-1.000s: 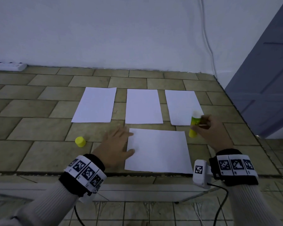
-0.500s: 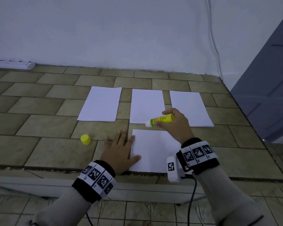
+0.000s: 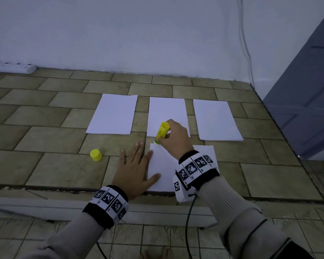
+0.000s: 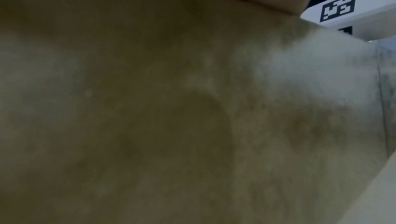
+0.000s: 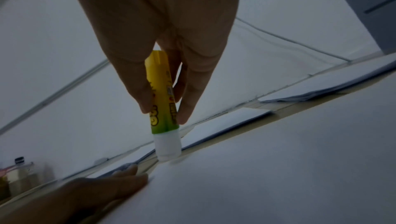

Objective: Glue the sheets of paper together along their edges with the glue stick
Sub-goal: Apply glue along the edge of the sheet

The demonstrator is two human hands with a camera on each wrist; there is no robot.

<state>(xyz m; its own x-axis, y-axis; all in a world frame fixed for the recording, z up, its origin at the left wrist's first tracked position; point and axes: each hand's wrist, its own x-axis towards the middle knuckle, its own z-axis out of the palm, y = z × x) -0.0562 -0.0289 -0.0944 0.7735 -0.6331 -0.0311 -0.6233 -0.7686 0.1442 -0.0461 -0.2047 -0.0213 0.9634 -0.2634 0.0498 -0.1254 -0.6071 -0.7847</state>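
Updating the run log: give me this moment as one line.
right hand: holds glue stick, tip at near sheet far edge | left hand: flat on sheet | cap: off

Three sheets lie side by side on the tabletop [image 3: 64,165]: left sheet [image 3: 112,114], middle sheet [image 3: 166,113], right sheet [image 3: 216,120]. Nearer the person lies a fourth sheet [image 3: 163,165]. The left hand [image 3: 135,171] rests on its left edge. The glue stick [image 3: 161,132], in the right hand [image 3: 176,139], stands on its far left corner. The cap [image 3: 96,155] sits left of both.

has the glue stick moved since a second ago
Yes. The glue stick went left, from the near edge of the right sheet to the far left corner of the near sheet, tip down.
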